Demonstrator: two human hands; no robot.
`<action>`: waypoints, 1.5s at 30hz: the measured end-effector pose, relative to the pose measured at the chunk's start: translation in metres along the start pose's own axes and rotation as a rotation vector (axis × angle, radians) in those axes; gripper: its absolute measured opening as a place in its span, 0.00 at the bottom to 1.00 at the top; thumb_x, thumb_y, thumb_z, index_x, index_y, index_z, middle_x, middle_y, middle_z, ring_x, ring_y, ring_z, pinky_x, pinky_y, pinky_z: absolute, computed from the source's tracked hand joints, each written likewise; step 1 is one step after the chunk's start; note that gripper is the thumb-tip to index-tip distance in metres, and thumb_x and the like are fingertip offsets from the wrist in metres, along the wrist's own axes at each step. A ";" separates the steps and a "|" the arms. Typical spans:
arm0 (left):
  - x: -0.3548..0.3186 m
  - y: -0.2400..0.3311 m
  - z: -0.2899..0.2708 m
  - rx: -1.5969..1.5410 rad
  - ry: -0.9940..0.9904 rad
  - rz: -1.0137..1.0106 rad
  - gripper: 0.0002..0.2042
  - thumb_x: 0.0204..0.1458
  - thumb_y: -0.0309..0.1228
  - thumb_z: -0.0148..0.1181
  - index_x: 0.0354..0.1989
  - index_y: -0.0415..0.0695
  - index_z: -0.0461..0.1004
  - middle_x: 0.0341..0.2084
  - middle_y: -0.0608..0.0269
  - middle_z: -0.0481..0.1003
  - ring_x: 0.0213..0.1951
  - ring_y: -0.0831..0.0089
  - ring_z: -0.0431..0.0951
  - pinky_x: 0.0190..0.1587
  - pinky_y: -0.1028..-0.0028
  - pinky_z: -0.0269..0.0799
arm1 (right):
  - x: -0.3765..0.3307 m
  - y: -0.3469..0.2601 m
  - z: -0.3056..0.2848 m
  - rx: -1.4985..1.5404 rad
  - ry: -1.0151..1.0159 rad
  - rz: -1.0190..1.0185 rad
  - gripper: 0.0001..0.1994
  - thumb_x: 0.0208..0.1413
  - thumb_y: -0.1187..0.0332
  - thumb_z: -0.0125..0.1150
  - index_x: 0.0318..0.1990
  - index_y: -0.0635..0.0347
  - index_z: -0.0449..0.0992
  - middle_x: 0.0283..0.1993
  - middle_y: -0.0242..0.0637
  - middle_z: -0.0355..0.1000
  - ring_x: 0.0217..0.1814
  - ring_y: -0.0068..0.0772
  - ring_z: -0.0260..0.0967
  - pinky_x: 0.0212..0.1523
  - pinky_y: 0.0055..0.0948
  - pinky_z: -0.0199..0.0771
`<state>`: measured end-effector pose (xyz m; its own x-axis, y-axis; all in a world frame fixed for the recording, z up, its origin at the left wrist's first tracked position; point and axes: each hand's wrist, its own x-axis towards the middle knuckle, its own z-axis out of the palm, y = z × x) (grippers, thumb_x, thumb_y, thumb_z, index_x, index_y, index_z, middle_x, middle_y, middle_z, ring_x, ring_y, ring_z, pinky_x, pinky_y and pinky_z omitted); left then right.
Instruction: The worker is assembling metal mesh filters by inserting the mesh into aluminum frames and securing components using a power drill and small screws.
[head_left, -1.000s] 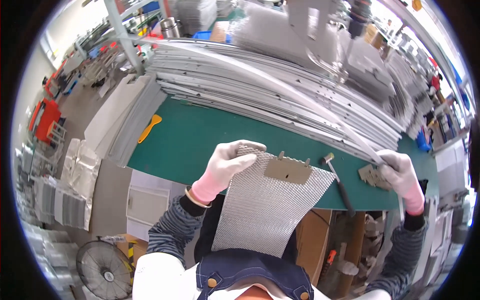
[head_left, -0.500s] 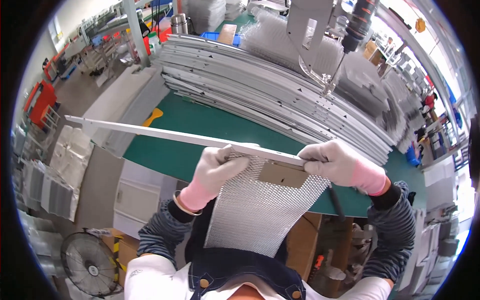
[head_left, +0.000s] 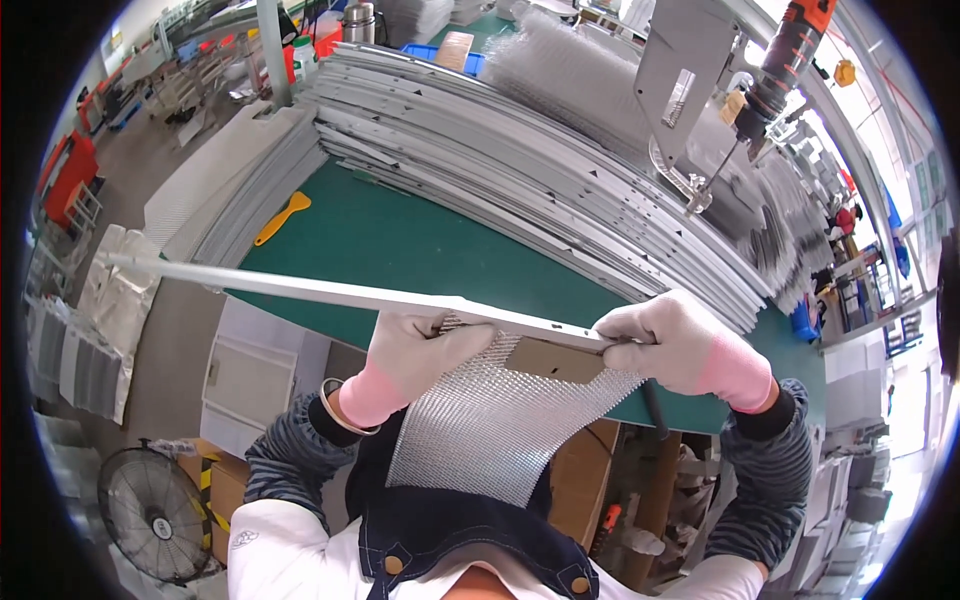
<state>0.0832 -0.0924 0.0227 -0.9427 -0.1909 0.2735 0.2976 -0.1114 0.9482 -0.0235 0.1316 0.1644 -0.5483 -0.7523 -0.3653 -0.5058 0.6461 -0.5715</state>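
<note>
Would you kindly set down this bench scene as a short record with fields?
Left hand: gloved left hand grips the long white metal strip over the top edge of the mesh panel
Right hand: gloved right hand grips the same strip at its right end
Mesh panel: hangs toward the person's lap, tan patch at its top edge
Work surface: green mat
Behind: stack of white strips
Overhead: hanging power screwdriver
Loose tool: yellow scraper on the mat
</note>
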 end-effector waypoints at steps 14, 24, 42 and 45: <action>0.002 0.009 -0.016 -0.318 0.009 -0.126 0.20 0.53 0.25 0.58 0.54 0.31 0.68 0.37 0.67 0.71 0.38 0.83 0.69 0.43 0.83 0.65 | -0.038 0.021 0.000 0.334 -0.096 0.110 0.22 0.49 0.74 0.64 0.53 0.65 0.73 0.30 0.36 0.72 0.31 0.27 0.71 0.37 0.27 0.73; 0.009 0.031 0.000 -0.178 0.051 -0.276 0.20 0.54 0.34 0.62 0.51 0.36 0.69 0.39 0.67 0.68 0.43 0.80 0.66 0.50 0.80 0.61 | -0.049 0.021 0.020 -0.248 0.240 -0.198 0.21 0.51 0.77 0.59 0.54 0.67 0.66 0.37 0.52 0.71 0.40 0.53 0.72 0.40 0.39 0.74; 0.000 0.027 0.000 -0.439 -0.227 -0.063 0.14 0.54 0.24 0.58 0.49 0.36 0.71 0.39 0.65 0.73 0.41 0.82 0.71 0.47 0.80 0.66 | -0.059 0.038 0.021 -0.094 -0.008 -0.146 0.21 0.48 0.70 0.63 0.51 0.66 0.69 0.33 0.40 0.71 0.31 0.33 0.68 0.34 0.31 0.70; 0.004 0.040 0.009 -0.235 -0.022 -0.190 0.16 0.55 0.28 0.58 0.50 0.34 0.71 0.36 0.67 0.71 0.39 0.83 0.69 0.44 0.82 0.65 | -0.066 0.024 0.042 -0.598 0.340 -0.177 0.34 0.50 0.67 0.65 0.64 0.65 0.56 0.45 0.55 0.70 0.42 0.56 0.71 0.41 0.42 0.73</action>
<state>0.0895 -0.0889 0.0633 -0.9872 -0.1240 0.1008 0.1399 -0.3661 0.9200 0.0288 0.1911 0.1441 -0.5524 -0.8336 0.0006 -0.8319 0.5512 -0.0639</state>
